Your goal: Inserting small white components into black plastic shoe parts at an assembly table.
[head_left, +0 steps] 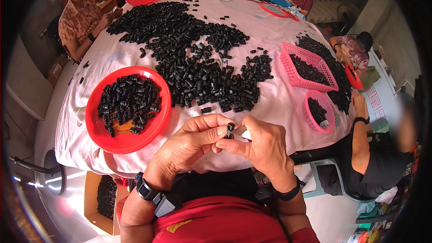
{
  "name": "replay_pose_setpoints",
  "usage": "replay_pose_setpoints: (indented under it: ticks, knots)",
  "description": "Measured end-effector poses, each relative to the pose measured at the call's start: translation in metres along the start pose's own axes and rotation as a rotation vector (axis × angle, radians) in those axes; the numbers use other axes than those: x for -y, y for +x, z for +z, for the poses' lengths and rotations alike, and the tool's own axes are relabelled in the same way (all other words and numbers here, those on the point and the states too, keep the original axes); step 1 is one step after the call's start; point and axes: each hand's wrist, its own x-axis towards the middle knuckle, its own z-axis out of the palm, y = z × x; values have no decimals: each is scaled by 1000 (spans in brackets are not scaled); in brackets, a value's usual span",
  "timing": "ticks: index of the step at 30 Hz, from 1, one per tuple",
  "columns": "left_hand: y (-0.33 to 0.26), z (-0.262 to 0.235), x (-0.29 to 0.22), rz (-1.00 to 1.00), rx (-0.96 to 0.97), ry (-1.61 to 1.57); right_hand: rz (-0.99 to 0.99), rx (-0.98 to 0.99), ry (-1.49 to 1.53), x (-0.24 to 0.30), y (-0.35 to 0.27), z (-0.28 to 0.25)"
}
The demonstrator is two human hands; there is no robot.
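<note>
Take the big red plate (126, 144) as your marker. Your hands are to its right and slightly nearer your body, raised over the edge of the pale pink cloth (279, 103). Your left hand (191, 141) pinches a small black piece (231, 128) between thumb and fingertips, so its grip is narrow. Your right hand (267, 146) is closed too, its thumb up close to that piece; it grips a small tool (246, 135) with a white part and a thin, pale end pointing toward the piece (your fingers hide the rest, so you cannot tell its full shape). The piece is therefore right of the plate, between your two hands.

In the plate sits a heap of similar black pieces (130, 99). Beyond the plate and to its right spreads a large loose pile (180, 40), its near edge just beside the rim. Farther right of the plate, well apart, stand a rectangular pink basket (310, 84) and a round pink basket (328, 123), both holding dark pieces. On the near side of the plate, lower than the table, a cardboard box (92, 193) holds more. Beyond the plate on its left sits a person in a patterned shirt (81, 29).
</note>
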Motion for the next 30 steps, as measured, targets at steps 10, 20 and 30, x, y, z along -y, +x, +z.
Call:
replay_pose_setpoints:
  ticks: [10,20,30]
  knots:
    - [1,1,0,5,-22,38,-30,-18,104,-1,0,-3]
    - [1,-1,-3,5,27,-71,-53,-35,491,-2,-2,0]
    - [2,-2,-2,153,50,5,27,-95,470,9,-4,0]
